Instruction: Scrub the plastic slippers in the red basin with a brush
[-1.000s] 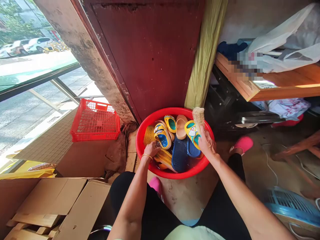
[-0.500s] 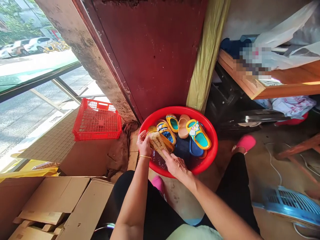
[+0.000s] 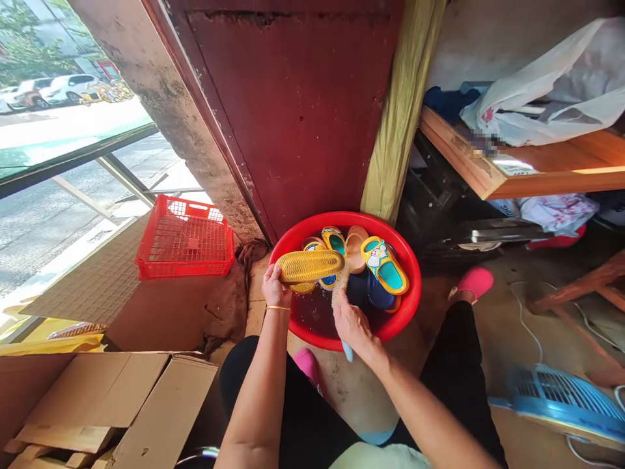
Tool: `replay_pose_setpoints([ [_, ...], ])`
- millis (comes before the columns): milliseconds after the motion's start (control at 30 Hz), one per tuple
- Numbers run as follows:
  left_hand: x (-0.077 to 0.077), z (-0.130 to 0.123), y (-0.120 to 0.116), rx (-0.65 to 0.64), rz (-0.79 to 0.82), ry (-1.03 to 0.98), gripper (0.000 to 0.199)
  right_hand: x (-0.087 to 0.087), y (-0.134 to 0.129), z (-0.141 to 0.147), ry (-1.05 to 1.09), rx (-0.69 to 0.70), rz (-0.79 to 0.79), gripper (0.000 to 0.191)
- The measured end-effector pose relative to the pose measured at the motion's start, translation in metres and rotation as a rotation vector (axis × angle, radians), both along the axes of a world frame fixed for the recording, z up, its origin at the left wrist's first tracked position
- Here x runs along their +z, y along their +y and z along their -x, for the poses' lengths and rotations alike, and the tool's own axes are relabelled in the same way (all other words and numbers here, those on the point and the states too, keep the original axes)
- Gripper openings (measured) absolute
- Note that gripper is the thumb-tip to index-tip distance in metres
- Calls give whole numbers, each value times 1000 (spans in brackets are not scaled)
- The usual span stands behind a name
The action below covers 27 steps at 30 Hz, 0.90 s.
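My left hand (image 3: pixel 276 286) is closed on one end of a yellow slipper (image 3: pixel 312 266), whose ridged sole faces up over the basin. In my right hand (image 3: pixel 356 326) is a scrubbing brush with pale bristles (image 3: pixel 340 286) and a light blue handle (image 3: pixel 347 352). Its head is by the slipper's far end; whether they touch I cannot tell. Below, a red basin (image 3: pixel 415 273) holds dark water and several slippers. Among them are a yellow one with a teal insole (image 3: pixel 389 270), a tan one (image 3: pixel 357 246) and dark blue ones (image 3: pixel 379 293), partly hidden.
A red plastic crate (image 3: pixel 188 244) stands left of the basin, with an open cardboard box (image 3: pixel 122 391) nearer me. A maroon door (image 3: pixel 297 117) rises behind. To the right are a wooden shelf (image 3: pixel 498 185) with a plastic bag and a blue fan (image 3: pixel 566 397) on the floor.
The slipper has come up and levelled out, with its sole now in plain view. The brush has moved right from across the slipper to its far end, and now stands more upright.
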<state>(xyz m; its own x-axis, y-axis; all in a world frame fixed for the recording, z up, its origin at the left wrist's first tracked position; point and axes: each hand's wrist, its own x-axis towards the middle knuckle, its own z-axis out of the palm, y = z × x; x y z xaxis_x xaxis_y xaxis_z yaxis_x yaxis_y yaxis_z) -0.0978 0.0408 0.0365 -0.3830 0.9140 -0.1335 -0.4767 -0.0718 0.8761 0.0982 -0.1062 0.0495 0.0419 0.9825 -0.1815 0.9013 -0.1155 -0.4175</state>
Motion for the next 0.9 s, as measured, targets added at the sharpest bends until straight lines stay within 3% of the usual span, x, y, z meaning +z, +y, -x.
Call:
replay_pose_setpoints([
  [133,4,-9,-10,-77,119,-89,23,-2,7,-4,16,-90,-38,58],
  [267,4,-22,-25,-328,242,-41,24,-1,12,-36,-11,-175,-109,55],
  [333,2,-33,-30,-379,262,-36,22,5,14,-41,-46,-111,-80,56],
  [433,0,-46,-31,-346,258,-2,25,14,7,-27,-96,46,8,54],
  [567,-1,-52,-27,-302,303,30,45,19,-11,1,-57,231,-37,53],
  [633,-1,-51,-27,-306,319,-8,53,17,-11,1,-57,278,-53,53],
  [700,-1,-49,-30,-348,316,-62,53,15,-1,-13,-104,215,-15,54],
  [800,-2,-46,-36,-397,275,-58,43,10,21,-44,-161,-5,68,55],
  [900,-4,-45,-40,-384,236,38,37,7,29,-55,-156,-53,67,53],
])
